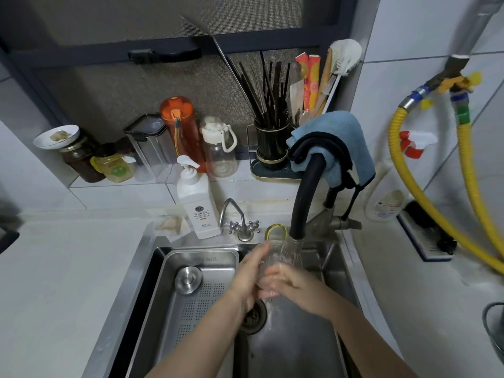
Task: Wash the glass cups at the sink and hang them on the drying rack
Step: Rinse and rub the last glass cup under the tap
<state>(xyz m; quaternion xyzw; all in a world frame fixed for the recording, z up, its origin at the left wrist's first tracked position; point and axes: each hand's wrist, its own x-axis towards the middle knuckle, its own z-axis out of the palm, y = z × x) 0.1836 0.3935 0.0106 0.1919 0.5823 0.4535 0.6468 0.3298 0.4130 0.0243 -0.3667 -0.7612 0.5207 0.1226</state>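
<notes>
**Two bare forearms, nothing worn**

Both arms enter from the bottom edge, uncovered as far up as the frame shows: no sleeves, cuffs or gloves. The left hand [249,279] and right hand [297,291] carry no rings, and neither wrist shows a watch or band. Both hands look wet. Fingernails are too blurred to describe.

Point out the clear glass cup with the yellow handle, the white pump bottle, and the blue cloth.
Clear glass cup with yellow handle [276,256], head view, wet body.
White pump bottle [198,207], head view, front label.
Blue cloth [345,137], head view, top fold.
</notes>
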